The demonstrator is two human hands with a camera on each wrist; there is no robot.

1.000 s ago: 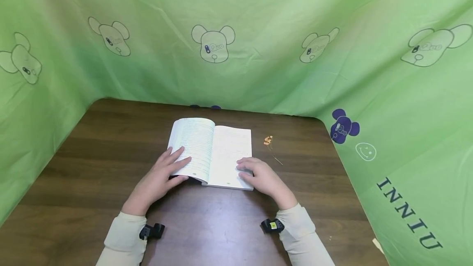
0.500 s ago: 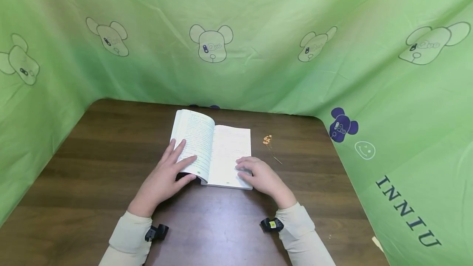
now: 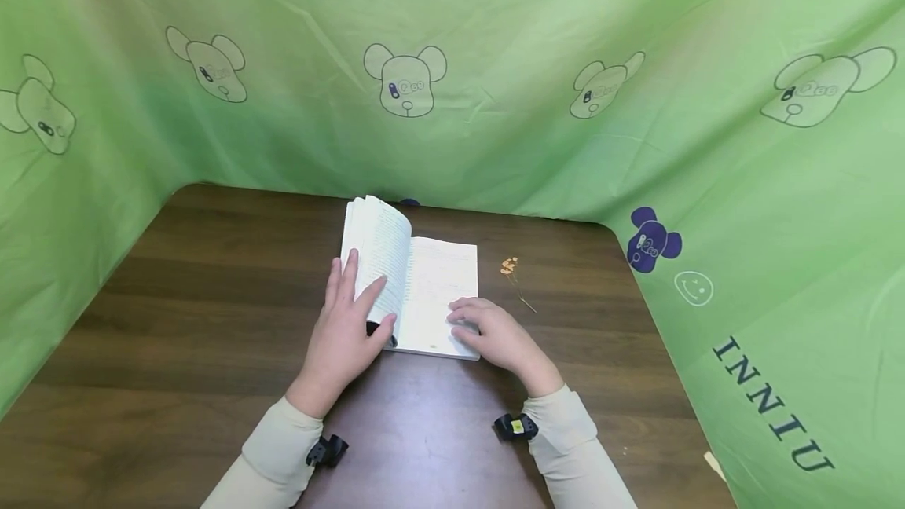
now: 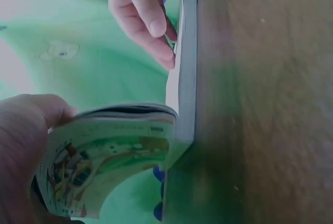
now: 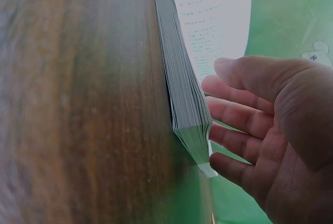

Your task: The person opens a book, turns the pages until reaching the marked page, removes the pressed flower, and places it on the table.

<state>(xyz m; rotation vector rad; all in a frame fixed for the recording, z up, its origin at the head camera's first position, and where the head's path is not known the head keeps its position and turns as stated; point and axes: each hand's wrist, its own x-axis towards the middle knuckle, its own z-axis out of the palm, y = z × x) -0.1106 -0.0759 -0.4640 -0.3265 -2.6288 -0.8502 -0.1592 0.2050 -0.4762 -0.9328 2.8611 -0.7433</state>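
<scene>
An open book lies on the brown table, its right half flat and its left pages raised at a steep angle. My left hand holds that raised half, thumb at the lower edge and fingers along the outer side. The left wrist view shows the colourful illustrated cover bent in a curve beside the thumb. My right hand rests with relaxed, slightly bent fingers on the right page. In the right wrist view, the fingertips touch the thick page block near its edge.
A small sprig with orange flowers lies to the right of the book. Green printed cloth surrounds the table at the back and sides. A small pale piece sits at the table's right edge.
My left hand has moved to the right and slightly forward, lifting the book's left half more upright. My right hand has stayed on the right page.
</scene>
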